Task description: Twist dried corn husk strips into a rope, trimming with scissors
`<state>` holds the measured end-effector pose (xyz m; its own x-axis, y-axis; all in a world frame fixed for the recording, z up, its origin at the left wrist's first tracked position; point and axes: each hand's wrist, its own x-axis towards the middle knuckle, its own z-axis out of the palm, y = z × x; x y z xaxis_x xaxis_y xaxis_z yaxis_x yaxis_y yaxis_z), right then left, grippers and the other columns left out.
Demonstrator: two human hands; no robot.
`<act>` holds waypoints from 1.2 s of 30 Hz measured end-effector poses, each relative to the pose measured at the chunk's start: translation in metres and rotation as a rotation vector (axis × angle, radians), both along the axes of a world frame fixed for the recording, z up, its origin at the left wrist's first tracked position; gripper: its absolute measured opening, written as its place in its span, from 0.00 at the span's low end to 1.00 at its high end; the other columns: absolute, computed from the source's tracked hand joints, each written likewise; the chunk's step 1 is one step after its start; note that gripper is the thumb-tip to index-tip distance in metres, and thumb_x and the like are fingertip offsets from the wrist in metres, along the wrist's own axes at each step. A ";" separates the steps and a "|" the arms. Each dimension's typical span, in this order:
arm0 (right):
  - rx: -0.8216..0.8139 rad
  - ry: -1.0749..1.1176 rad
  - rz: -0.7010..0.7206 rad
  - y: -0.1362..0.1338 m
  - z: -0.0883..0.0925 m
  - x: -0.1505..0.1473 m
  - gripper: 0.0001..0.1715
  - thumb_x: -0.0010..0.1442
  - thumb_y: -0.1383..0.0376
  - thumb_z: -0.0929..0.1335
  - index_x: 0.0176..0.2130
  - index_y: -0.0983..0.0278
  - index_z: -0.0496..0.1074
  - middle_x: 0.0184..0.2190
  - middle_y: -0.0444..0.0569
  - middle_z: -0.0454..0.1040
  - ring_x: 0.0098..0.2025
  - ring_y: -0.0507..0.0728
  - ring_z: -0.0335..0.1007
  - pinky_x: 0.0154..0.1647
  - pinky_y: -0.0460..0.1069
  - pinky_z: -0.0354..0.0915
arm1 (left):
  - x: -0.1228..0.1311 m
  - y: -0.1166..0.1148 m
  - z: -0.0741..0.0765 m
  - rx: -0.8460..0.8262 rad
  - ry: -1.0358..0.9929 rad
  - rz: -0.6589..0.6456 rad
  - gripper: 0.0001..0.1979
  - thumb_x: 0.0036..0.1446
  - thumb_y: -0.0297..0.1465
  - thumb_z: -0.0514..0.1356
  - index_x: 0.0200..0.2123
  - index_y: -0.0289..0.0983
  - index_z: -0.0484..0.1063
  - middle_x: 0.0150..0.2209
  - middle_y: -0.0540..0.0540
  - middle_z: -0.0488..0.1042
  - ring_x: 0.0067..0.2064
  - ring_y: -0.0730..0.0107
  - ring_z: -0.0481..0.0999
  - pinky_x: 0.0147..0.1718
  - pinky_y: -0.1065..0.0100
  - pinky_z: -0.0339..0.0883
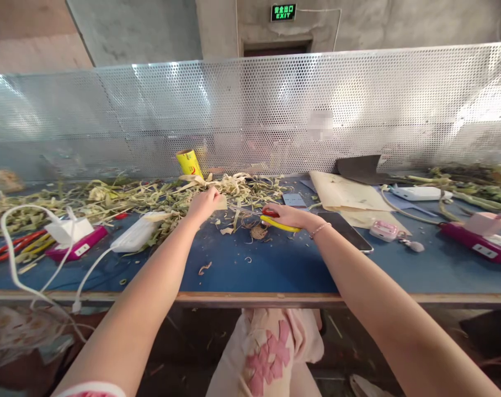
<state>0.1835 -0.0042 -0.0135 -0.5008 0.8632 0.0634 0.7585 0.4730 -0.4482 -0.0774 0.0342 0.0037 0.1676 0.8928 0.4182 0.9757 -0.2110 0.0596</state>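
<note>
My left hand (203, 205) is closed in a pinch on a small pale yellowish piece (222, 203), perhaps dried leaf or paper; its exact kind is unclear. My right hand (296, 215) grips scissors with red and yellow handles (278, 224). Their blades point left, towards the pale piece. Whether blade and piece touch is too small to make out. Behind both hands lies a long heap of dried leaves and stalks (238, 184). A brown tangle of dry fibres (259, 232) rests on the blue table just below the scissors.
A perforated metal screen (151, 121) backs the table, with a yellow tube (189, 163) before it. White power bank (137, 234), purple power strip (77, 242) and looping cables lie left. A dark tablet (345, 231), pink case (383, 230) and second strip (478, 242) lie right.
</note>
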 end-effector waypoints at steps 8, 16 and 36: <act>-0.096 0.132 0.147 0.015 -0.012 0.013 0.28 0.53 0.50 0.64 0.48 0.64 0.65 0.46 0.52 0.71 0.47 0.59 0.67 0.49 0.52 0.61 | 0.005 -0.003 -0.003 -0.066 0.005 -0.146 0.12 0.58 0.35 0.46 0.35 0.38 0.66 0.28 0.47 0.73 0.30 0.67 0.70 0.25 0.70 0.52; -0.191 0.206 0.145 0.012 -0.006 0.017 0.28 0.53 0.54 0.65 0.50 0.63 0.64 0.46 0.52 0.71 0.47 0.58 0.68 0.47 0.52 0.62 | 0.009 -0.010 0.002 -0.036 0.004 -0.212 0.12 0.58 0.35 0.46 0.36 0.37 0.66 0.30 0.46 0.74 0.31 0.67 0.71 0.27 0.70 0.55; -0.191 0.153 0.120 0.011 0.002 0.025 0.26 0.52 0.54 0.66 0.50 0.60 0.66 0.46 0.50 0.72 0.46 0.59 0.69 0.45 0.51 0.63 | 0.015 -0.014 0.006 -0.040 0.093 -0.265 0.15 0.59 0.37 0.44 0.38 0.38 0.66 0.32 0.45 0.75 0.31 0.68 0.71 0.27 0.70 0.56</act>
<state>0.2083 0.0064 -0.0115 -0.5971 0.8021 -0.0119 0.6190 0.4512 -0.6429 -0.0619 0.0199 0.0101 0.4331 0.8283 0.3553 0.8886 -0.4585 -0.0142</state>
